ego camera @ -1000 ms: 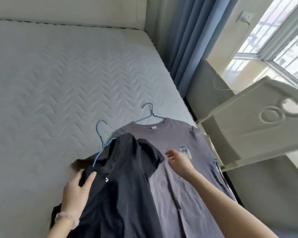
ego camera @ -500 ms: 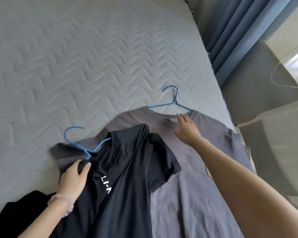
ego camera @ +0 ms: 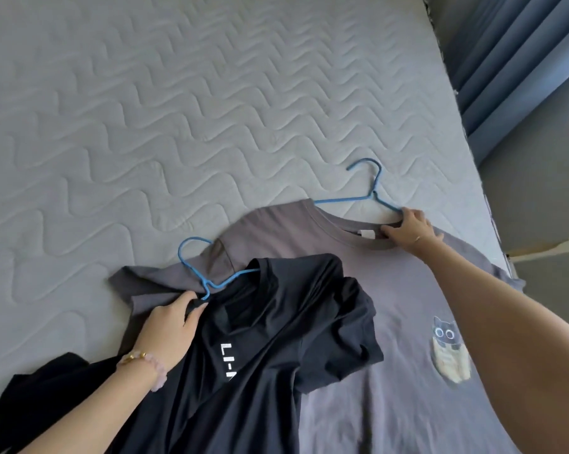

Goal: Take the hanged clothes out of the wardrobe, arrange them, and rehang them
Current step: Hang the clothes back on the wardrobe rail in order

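Both shirts lie flat on the bed (ego camera: 211, 109), each on its own hanger.

Left: left hand (ego camera: 171, 322) sits at the black shirt (ego camera: 270, 339) collar, fingers (ego camera: 194, 311) curled shut on collar fabric right at the base of the near blue hanger (ego camera: 207, 276). That hanger's hook points up-left, away from the hand; its long axis runs roughly left-right under the black shoulders. The black shirt overlaps the grey shirt (ego camera: 391, 306), covering its left sleeve and chest.

Right: right hand (ego camera: 411, 229) pinches the grey collar at its right end, thumb under the rim, touching the arm of the far blue hanger (ego camera: 365, 194). Hook points away up the bed; bar partly inside the neck opening.

Judgement: next move is likely sliding the far hanger out of, or squaring it in, the grey neck; right hand is nearer. The black shirt on top will drag if the grey one is pulled. Curtain (ego camera: 506, 60) stays well clear.
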`<state>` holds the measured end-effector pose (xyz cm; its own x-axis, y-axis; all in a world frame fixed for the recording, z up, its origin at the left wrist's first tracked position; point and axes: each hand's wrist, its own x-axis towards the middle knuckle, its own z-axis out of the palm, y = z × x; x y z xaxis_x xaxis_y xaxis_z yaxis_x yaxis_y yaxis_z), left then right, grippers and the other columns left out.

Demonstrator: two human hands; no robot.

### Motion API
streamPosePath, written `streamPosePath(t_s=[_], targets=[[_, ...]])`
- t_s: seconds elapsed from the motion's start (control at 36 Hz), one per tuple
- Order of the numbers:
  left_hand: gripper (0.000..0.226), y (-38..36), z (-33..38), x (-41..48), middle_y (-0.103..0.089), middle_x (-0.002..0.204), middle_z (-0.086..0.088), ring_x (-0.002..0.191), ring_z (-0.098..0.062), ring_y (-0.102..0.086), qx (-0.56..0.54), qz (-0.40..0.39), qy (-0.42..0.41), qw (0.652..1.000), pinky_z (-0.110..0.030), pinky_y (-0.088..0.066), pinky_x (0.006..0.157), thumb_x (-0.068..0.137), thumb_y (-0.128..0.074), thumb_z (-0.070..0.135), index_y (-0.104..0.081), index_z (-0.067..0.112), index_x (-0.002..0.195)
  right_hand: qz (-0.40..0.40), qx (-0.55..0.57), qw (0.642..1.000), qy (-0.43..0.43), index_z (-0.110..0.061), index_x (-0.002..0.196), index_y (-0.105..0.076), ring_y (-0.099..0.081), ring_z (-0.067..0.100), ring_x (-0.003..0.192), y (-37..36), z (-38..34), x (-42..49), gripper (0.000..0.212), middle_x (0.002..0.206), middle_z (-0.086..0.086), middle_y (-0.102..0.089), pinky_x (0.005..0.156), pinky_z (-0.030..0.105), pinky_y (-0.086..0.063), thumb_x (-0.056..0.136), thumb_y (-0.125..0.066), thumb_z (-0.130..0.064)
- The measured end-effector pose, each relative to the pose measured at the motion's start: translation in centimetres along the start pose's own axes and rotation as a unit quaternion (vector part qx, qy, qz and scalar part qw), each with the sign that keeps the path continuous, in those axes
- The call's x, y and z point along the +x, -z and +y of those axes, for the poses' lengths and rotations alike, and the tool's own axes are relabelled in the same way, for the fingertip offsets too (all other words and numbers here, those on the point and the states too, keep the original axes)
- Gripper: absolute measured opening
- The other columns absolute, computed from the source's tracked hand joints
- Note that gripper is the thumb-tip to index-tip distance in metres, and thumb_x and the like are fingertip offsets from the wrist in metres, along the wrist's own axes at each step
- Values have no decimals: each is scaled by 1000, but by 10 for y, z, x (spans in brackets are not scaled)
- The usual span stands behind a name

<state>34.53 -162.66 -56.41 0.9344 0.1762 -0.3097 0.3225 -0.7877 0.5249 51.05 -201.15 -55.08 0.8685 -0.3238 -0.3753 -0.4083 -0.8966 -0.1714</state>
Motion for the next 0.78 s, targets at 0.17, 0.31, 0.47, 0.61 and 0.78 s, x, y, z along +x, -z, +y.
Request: streamPosePath(t_s=[0.17,0.31,0.47,0.61,0.78], targets=[[29,-1,-2,6,-49,52,-2,53,-26,-52,21,-21,2,1000,-35,-46,58,96,-46,34,-58,11,109,49,-17,997,53,-7,119,-60,-46,41,115,6,22,2,44,122,24,-53,97,40,-40,78,-47,3],[36,5,2,5,-61,74,-11,75,-31,-64,43,-54,26,997,-39,-53,71,97,-39,39,-52,15,119,39,-49,997,39,0,105,-67,-55,43,101,10,29,-20,26,115,30,-52,87,39,-45,82,-56,-2],[48,20,14,-13,-55,131,-16,120,-31,-52,16,-139,95,986,-37,-43,99,98,-35,39,-36,14,139,40,-51,996,66,-2,107,-61,-56,42,100,40,24,-77,24,109,30,-60,79,37,-41,84,-56,-6],[58,67,33,-77,-31,152,-11,141,-27,-29,-124,-117,141,975,-32,-23,112,97,-46,29,-26,7,147,-17,-48,994,97,-15,111,-58,-59,34,100,82,11,-155,23,111,19,-64,76,34,-43,89,-54,-19],[10,166,57,-181,-67,79,7,89,-13,-61,-185,-65,53,979,-19,-39,73,78,-67,36,-60,33,73,-55,-3,989,140,-23,103,-52,-60,31,100,125,-5,-254,13,108,12,-65,69,31,-36,95,-43,-26]])
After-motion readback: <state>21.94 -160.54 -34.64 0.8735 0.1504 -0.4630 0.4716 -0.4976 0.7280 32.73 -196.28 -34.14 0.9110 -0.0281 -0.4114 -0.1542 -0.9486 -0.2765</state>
